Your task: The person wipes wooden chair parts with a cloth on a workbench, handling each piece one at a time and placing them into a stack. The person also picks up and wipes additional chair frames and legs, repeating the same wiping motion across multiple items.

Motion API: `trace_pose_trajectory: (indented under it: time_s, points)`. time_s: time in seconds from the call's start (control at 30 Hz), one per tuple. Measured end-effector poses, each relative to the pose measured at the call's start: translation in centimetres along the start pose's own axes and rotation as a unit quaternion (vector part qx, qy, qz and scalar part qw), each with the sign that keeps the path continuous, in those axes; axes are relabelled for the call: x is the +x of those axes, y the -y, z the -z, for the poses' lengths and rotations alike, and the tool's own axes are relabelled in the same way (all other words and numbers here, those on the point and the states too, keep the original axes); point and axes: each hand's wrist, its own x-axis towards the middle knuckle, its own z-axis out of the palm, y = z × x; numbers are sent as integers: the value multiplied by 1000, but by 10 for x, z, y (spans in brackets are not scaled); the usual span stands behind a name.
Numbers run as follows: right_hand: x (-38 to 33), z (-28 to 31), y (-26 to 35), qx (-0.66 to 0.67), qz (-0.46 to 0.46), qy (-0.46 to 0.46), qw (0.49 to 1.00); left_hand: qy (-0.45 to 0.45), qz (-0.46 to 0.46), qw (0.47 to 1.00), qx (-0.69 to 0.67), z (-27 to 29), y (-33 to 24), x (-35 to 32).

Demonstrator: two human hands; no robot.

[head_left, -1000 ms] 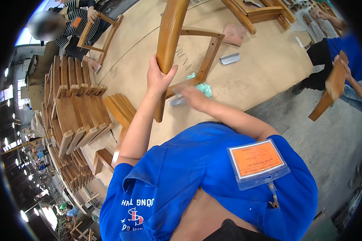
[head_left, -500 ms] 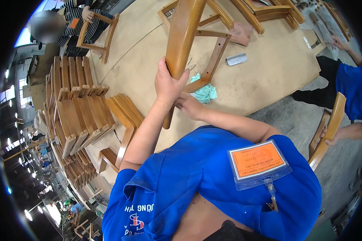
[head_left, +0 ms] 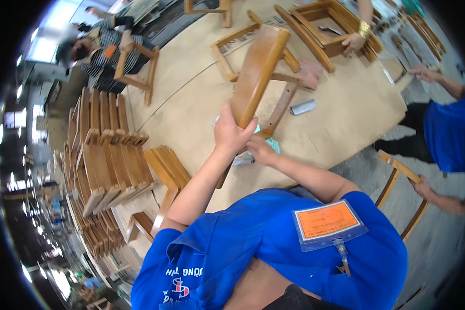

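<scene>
My left hand [head_left: 231,129] is wrapped round a brown varnished wooden chair-arm frame [head_left: 258,75], its thumb along one edge. The broad armrest piece tilts up and away from me, and a narrower leg with small holes branches off to its right. My right hand [head_left: 262,151] is close beside the left, at the frame's near end. Its fingers are curled and partly hidden and blurred; what they hold, if anything, cannot be made out. A crumpled teal cloth [head_left: 273,145] lies on the table just beyond the right hand.
Stacked wooden frames [head_left: 111,160] stand at the left. On the table [head_left: 341,124] lie a folded grey sheet [head_left: 302,106], a pinkish packet [head_left: 309,75] and more frames [head_left: 325,31]. A co-worker's hand [head_left: 354,44] touches those frames; other people hold frames at far left and right.
The armrest's far end has dropped lower in the view, now showing its tip. A co-worker's braceleted hand has appeared at upper right. The person at right has turned their frame.
</scene>
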Motion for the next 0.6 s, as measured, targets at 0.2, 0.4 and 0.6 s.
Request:
trace_pose_trajectory:
  time_s: [0.2, 0.4, 0.6]
  points:
    - [-3, 17, -10, -297, -138, -9, 945, -45, 2, 999, 20, -7, 8, -1]
    - [-11, 17, 21, -200, 24, 119, 972, -64, -8, 998, 4, -8, 9, -14]
    - [-18, 25, 32, -241, -113, 46, 963, -64, -12, 998, -2, -2, 14, -26]
